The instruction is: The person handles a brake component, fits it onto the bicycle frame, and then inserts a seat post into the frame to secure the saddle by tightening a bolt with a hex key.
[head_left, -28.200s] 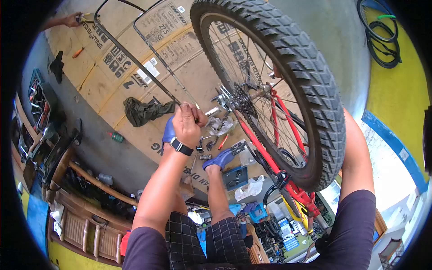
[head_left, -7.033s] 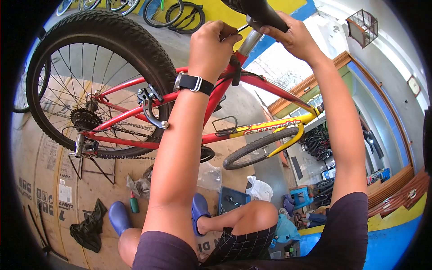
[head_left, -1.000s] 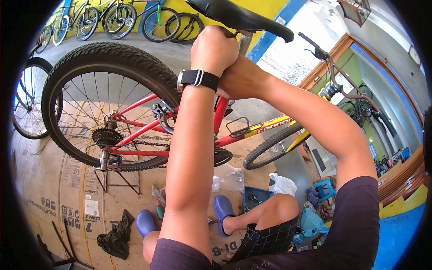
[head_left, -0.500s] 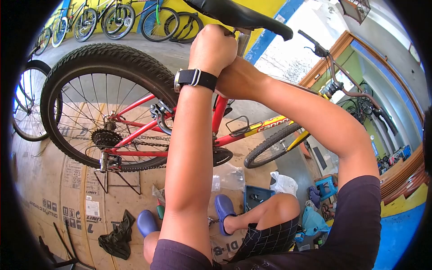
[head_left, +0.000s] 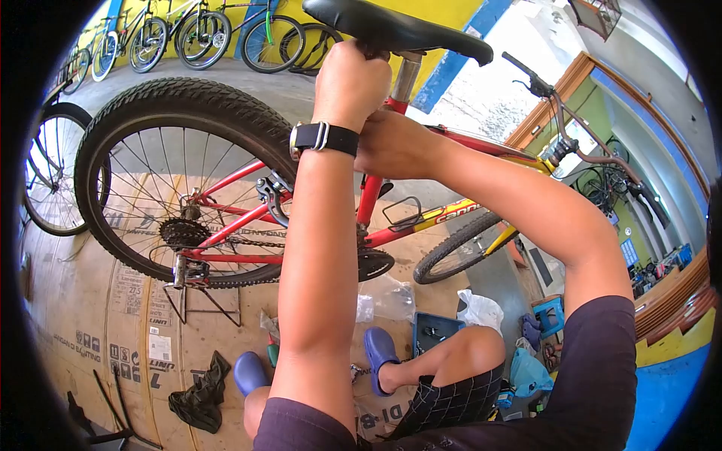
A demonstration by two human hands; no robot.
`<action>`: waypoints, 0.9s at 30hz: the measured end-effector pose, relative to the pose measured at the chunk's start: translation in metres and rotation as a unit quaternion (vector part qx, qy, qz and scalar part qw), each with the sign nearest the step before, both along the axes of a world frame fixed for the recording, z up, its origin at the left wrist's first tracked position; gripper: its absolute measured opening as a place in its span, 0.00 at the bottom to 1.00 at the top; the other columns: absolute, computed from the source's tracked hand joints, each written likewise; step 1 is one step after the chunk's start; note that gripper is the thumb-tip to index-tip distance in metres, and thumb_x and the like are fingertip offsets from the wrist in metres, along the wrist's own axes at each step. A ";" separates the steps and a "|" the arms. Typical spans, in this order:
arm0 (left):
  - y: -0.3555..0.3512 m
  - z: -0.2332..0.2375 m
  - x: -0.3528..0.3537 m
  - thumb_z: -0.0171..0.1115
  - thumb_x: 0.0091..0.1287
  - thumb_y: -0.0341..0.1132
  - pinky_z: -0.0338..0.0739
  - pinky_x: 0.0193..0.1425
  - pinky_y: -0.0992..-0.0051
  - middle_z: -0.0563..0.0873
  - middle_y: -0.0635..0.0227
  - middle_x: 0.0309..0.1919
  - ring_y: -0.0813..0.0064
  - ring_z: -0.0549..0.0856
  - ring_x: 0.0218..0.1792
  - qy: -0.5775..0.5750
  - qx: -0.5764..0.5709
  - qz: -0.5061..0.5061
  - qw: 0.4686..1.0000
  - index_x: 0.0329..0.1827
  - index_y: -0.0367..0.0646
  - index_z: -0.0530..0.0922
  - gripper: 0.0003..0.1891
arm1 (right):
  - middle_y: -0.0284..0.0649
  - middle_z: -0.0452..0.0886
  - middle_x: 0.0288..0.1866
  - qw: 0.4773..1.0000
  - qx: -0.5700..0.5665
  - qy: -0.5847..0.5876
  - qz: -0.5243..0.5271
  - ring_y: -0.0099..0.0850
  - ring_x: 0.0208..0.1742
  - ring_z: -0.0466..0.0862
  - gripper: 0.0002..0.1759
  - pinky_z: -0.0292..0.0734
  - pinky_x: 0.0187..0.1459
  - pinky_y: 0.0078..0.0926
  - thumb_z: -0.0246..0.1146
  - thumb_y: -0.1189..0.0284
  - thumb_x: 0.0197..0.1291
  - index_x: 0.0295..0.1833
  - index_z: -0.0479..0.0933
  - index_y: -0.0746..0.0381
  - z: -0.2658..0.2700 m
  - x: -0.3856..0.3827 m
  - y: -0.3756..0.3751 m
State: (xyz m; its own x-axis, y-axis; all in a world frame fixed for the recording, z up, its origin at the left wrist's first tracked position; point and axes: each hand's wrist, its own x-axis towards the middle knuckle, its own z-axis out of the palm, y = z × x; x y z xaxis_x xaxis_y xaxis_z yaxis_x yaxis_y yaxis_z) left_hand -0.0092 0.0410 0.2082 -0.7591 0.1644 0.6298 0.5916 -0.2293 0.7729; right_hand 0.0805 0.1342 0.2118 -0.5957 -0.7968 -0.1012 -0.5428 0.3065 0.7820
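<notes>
My left hand [head_left: 352, 84], with a black-strapped watch at its wrist, is closed in a fist just below the rear of a black saddle [head_left: 398, 30]. What its fingers hold is hidden. Lower and to the right, my right hand [head_left: 402, 144] is curled in front of the top of the red seat tube. Its fingertips lie behind my left wrist, so their grip does not show. A silver seatpost [head_left: 407, 75] rises to the saddle. The red and yellow bicycle [head_left: 368, 199] stands upright, its knobby rear wheel [head_left: 113, 120] to the left of my arms.
Several bicycles [head_left: 203, 37] line the yellow wall. Flattened cardboard [head_left: 83, 293] covers the floor, with a dark cloth [head_left: 201, 395] on it. A blue tray [head_left: 436, 332], clear plastic and a white bag [head_left: 481, 310] lie near my feet. A wood-framed opening [head_left: 579, 83] is at right.
My right hand has dropped a little away from my left fist, uncovering more of the seatpost and the red frame. The left fist remains under the saddle.
</notes>
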 end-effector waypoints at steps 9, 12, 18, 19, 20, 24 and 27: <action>0.042 -0.010 -0.005 0.57 0.67 0.33 0.79 0.47 0.60 0.88 0.44 0.35 0.49 0.88 0.40 0.028 0.099 -0.027 0.994 0.41 0.30 0.85 0.13 | 0.36 0.82 0.46 0.978 -0.110 0.009 0.176 0.34 0.44 0.82 0.12 0.77 0.43 0.31 0.67 0.69 0.59 0.49 0.81 0.55 0.058 0.057 0.017; 0.058 -0.012 -0.004 0.54 0.69 0.31 0.78 0.45 0.64 0.86 0.44 0.38 0.56 0.86 0.41 -0.033 0.209 -0.056 0.976 0.40 0.29 0.83 0.13 | 0.44 0.80 0.50 0.930 -0.330 0.161 0.013 0.40 0.50 0.83 0.19 0.80 0.50 0.35 0.71 0.72 0.60 0.55 0.77 0.63 0.104 0.051 0.009; 0.077 -0.013 0.005 0.55 0.72 0.36 0.73 0.44 0.70 0.84 0.57 0.35 0.69 0.79 0.38 -0.164 0.351 -0.195 0.901 0.45 0.29 0.78 0.14 | 0.47 0.81 0.62 0.927 -0.276 0.141 -0.211 0.45 0.64 0.81 0.42 0.76 0.62 0.38 0.78 0.58 0.49 0.70 0.72 0.55 0.150 0.027 0.019; 0.076 -0.015 0.003 0.55 0.72 0.37 0.73 0.45 0.70 0.83 0.56 0.35 0.68 0.79 0.38 -0.168 0.332 -0.187 0.909 0.45 0.29 0.78 0.15 | 0.46 0.82 0.61 0.923 -0.276 0.128 -0.234 0.45 0.63 0.82 0.42 0.77 0.61 0.39 0.78 0.58 0.49 0.70 0.72 0.55 0.148 0.023 0.023; 0.077 -0.015 0.002 0.54 0.72 0.37 0.73 0.45 0.70 0.83 0.56 0.36 0.68 0.79 0.38 -0.172 0.313 -0.180 0.917 0.45 0.29 0.78 0.15 | 0.46 0.82 0.60 0.919 -0.274 0.115 -0.259 0.46 0.61 0.83 0.42 0.77 0.61 0.39 0.78 0.58 0.50 0.70 0.72 0.55 0.145 0.022 0.026; 0.075 -0.009 0.006 0.51 0.73 0.39 0.74 0.48 0.63 0.85 0.48 0.39 0.55 0.82 0.41 -0.176 0.273 -0.128 0.937 0.44 0.28 0.78 0.18 | 0.46 0.85 0.57 0.921 -0.272 0.106 -0.259 0.46 0.56 0.85 0.36 0.80 0.56 0.39 0.75 0.62 0.54 0.68 0.74 0.57 0.143 0.016 0.028; 0.076 -0.010 0.004 0.49 0.73 0.38 0.73 0.52 0.59 0.84 0.40 0.43 0.44 0.81 0.46 -0.184 0.242 -0.143 0.942 0.43 0.27 0.79 0.19 | 0.46 0.84 0.56 0.927 -0.263 0.102 -0.246 0.46 0.55 0.85 0.33 0.80 0.55 0.38 0.74 0.64 0.56 0.67 0.75 0.57 0.144 0.016 0.023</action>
State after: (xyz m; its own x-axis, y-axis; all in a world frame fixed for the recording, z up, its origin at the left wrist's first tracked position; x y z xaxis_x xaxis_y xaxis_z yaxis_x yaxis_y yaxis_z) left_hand -0.0056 0.1174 0.1986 -0.9090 0.1576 0.3859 0.1636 -0.7166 0.6780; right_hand 0.0961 0.1575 0.3558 -0.8638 -0.3308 0.3800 -0.0930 0.8459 0.5251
